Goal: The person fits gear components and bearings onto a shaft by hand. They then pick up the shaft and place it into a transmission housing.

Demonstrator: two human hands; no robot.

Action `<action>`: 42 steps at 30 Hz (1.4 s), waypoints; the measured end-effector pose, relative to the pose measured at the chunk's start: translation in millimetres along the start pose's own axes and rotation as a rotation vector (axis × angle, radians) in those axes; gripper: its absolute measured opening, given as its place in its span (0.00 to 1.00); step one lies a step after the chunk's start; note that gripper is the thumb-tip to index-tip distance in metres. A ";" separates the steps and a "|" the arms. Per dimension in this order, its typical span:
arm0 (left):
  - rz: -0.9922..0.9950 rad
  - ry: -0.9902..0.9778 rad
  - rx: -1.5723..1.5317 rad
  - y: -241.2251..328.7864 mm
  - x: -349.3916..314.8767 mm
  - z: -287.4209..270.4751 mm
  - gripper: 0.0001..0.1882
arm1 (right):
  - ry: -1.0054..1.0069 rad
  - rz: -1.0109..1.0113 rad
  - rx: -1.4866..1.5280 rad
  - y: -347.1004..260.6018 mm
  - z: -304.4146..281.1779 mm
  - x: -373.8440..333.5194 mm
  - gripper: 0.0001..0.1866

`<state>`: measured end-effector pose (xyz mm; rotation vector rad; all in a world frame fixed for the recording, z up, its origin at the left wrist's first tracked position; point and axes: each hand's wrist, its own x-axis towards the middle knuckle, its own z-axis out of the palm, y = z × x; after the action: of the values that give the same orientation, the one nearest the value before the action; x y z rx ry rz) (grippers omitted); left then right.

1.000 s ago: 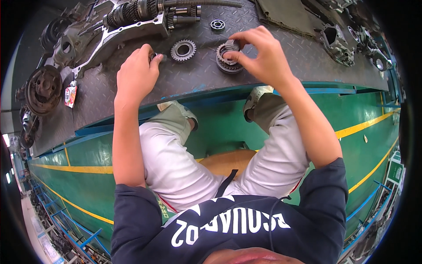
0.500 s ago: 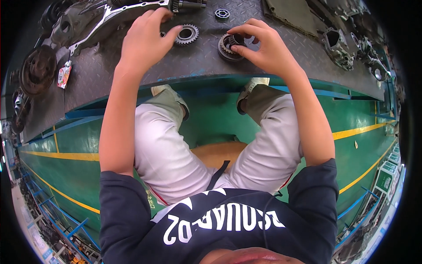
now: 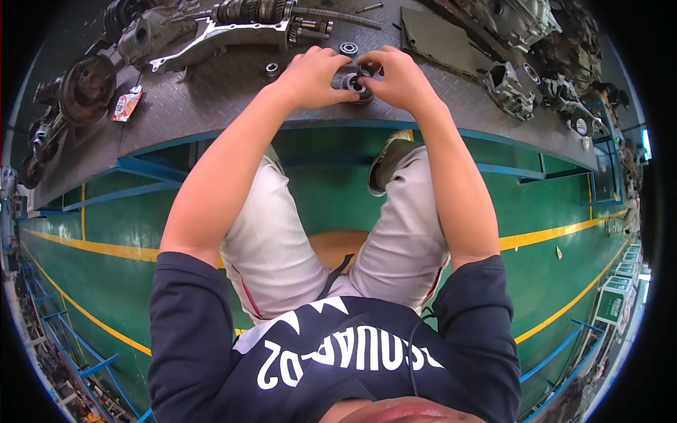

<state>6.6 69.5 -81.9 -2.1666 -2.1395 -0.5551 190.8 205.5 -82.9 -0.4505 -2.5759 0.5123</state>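
At the bench's near middle, both hands meet over a toothed metal gear (image 3: 347, 83) on a round dark base. My left hand (image 3: 310, 79) curls around the gear's left side, with its thumb along the near edge. My right hand (image 3: 396, 79) comes from the right and pinches a small dark ring-shaped part (image 3: 367, 71) against the top of the gear. Fingers cover much of both parts. Just beyond the hands lies a ball bearing (image 3: 348, 48). A small metal sleeve (image 3: 272, 69) stands left of my left hand.
A metal housing with geared shafts (image 3: 257, 13) lies at the back left. A rusty disc (image 3: 87, 89) and a small printed packet (image 3: 127, 103) are farther left. Metal castings (image 3: 511, 90) lie to the right, near a flat greenish mat (image 3: 441, 41). The bench's blue front edge (image 3: 317, 124) runs near my knees.
My left hand has moved right, from beside a separate gear to the gear under my right hand. That separate gear no longer shows. The view has tilted, showing more of the bench's far side.
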 end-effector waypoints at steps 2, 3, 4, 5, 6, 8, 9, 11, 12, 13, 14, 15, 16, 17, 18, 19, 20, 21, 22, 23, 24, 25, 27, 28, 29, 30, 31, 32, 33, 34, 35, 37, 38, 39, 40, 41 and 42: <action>-0.033 -0.007 -0.035 8.4 2.1 3.5 0.39 | 0.160 0.078 -0.010 -5.3 -7.6 5.6 0.18; -0.060 -0.066 -0.031 11.5 4.3 4.5 0.40 | 0.226 0.089 0.008 -7.6 -9.5 6.9 0.19; -0.087 -0.125 -0.028 14.4 6.6 4.7 0.40 | 0.234 0.083 0.007 -9.1 -12.1 7.6 0.19; -0.080 -0.153 -0.009 14.9 10.1 6.0 0.37 | 0.245 0.107 0.063 -10.8 -13.9 7.6 0.19; -0.075 -0.153 -0.004 20.4 13.4 2.7 0.37 | 0.257 0.138 0.121 -10.7 -16.4 5.3 0.19; -0.079 -0.173 0.048 30.0 18.5 -3.6 0.35 | 0.269 0.146 0.153 -10.1 -20.4 2.6 0.19; -0.061 -0.139 0.120 30.0 20.0 -3.4 0.34 | 0.274 0.150 0.181 -11.4 -22.0 3.1 0.19; -0.083 -0.052 0.107 26.3 16.7 -4.0 0.34 | 0.302 0.160 0.199 -14.3 -23.3 3.9 0.19; -0.110 0.033 0.089 25.3 15.0 -6.8 0.34 | 0.325 0.170 0.218 -13.0 -24.0 3.8 0.19; -0.130 0.060 0.150 21.8 15.1 -11.4 0.33 | 0.327 0.172 0.217 -11.3 -25.2 2.7 0.19; -0.140 0.125 0.223 16.4 15.8 -17.1 0.32 | 0.351 0.177 0.228 -9.1 -26.6 0.8 0.19; -0.182 0.158 0.216 8.1 14.4 -24.7 0.32 | 0.370 0.182 0.244 -6.6 -24.8 -2.2 0.19; -0.225 0.192 0.211 -3.3 12.8 -31.0 0.32 | 0.367 0.183 0.250 -2.7 -23.5 -4.8 0.19; -0.271 0.207 0.262 -13.7 8.0 -30.8 0.31 | 0.330 0.179 0.228 1.9 -22.6 -7.9 0.19; -0.305 0.199 0.298 -29.5 0.0 -26.9 0.30 | 0.291 0.172 0.211 3.2 -18.1 -8.4 0.19; -0.353 0.112 0.301 -39.8 -5.9 -22.8 0.30 | 0.248 0.160 0.192 2.3 -16.9 -7.5 0.19; -0.401 0.024 0.303 -50.4 -10.1 -19.5 0.29 | 0.248 0.163 0.199 1.3 -15.0 -3.8 0.19; -0.408 -0.071 0.291 -54.7 -8.7 -18.1 0.29 | 0.225 0.122 0.126 7.0 -11.1 -3.2 0.19; -0.417 -0.174 0.276 -57.1 -9.2 -17.5 0.29 | 0.195 0.085 0.056 9.3 -7.8 -5.7 0.19; -0.395 -0.153 0.237 -58.9 -9.9 -16.4 0.29 | 0.209 0.075 0.069 11.9 -5.1 -5.9 0.19; -0.376 -0.149 0.153 -68.8 -8.1 -19.8 0.31 | 0.197 0.072 0.092 11.9 -3.3 0.4 0.18; -0.351 -0.120 0.091 -73.9 -13.2 -16.4 0.31 | 0.177 0.093 0.086 11.0 -0.2 0.2 0.18; -0.317 -0.094 0.032 -75.2 -18.6 -8.7 0.32 | 0.164 0.121 0.080 8.9 4.8 0.8 0.18; -0.335 -0.077 0.011 -72.6 -18.4 -5.8 0.31 | 0.163 0.112 0.067 7.9 6.6 2.6 0.19; -0.353 -0.060 -0.010 -71.0 -17.6 -4.6 0.31 | 0.162 0.101 0.055 6.3 8.9 5.0 0.19; -0.346 -0.065 -0.009 -68.2 -16.4 -4.1 0.31 | 0.166 0.109 0.055 2.2 11.4 6.4 0.19; -0.350 -0.076 0.025 -66.0 -14.7 -4.4 0.31 | 0.162 0.106 0.056 -2.8 15.2 9.7 0.19; -0.355 -0.087 0.060 -64.0 -13.5 -4.5 0.31 | 0.157 0.103 0.058 -7.9 18.9 13.5 0.19; -0.349 -0.087 0.063 -63.1 -12.7 -4.0 0.31 | 0.164 0.103 0.047 -12.1 21.2 17.5 0.19; -0.347 -0.090 0.063 -61.8 -12.7 -2.6 0.31 | 0.170 0.106 0.046 -13.8 25.8 20.9 0.19; -0.345 -0.093 0.063 -61.0 -12.5 -1.3 0.30 | 0.197 0.119 0.053 -16.7 30.1 23.1 0.19; -0.368 -0.090 0.043 -58.0 -13.2 -0.5 0.31 | 0.236 0.160 0.047 -19.3 37.7 28.1 0.20; -0.396 -0.086 0.021 -56.8 -13.0 0.3 0.31 | 0.239 0.164 0.047 -18.2 38.7 32.6 0.20; -0.410 -0.091 0.020 -57.1 -13.9 0.0 0.31 | 0.231 0.202 0.016 -17.7 40.3 36.6 0.20; -0.409 -0.097 0.021 -57.7 -13.3 -0.7 0.31 | 0.222 0.241 -0.015 -16.5 41.6 38.7 0.21; -0.428 -0.116 0.036 -58.5 -12.4 -1.5 0.32 | 0.208 0.285 -0.041 -13.3 40.8 39.4 0.22; -0.442 -0.134 0.051 -58.6 -9.9 -2.5 0.32 | 0.209 0.290 -0.041 -6.0 41.0 39.6 0.22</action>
<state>-51.0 61.8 -95.0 -1.7491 -2.6908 -0.3737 135.7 204.7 -98.7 -0.8530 -2.3353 0.4815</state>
